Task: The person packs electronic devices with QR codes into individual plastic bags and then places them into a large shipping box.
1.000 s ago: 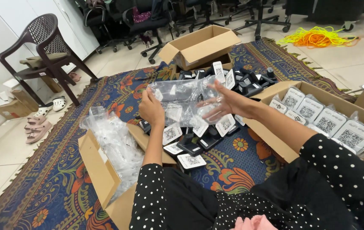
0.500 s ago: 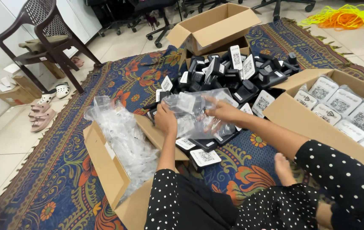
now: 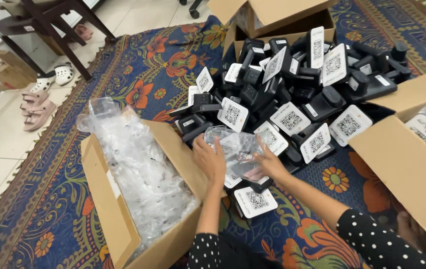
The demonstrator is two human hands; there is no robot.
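Both forearms are extended from the lower edge of the frame toward its centre, sleeves of black fabric with white dots being worn to the elbows. The left hand is held upright, fingers curled. The right hand is turned inward, fingers bent, close beside the left.

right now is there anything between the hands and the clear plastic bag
No. The left hand and the right hand both already grip the clear plastic bag directly, above the pile of black devices.
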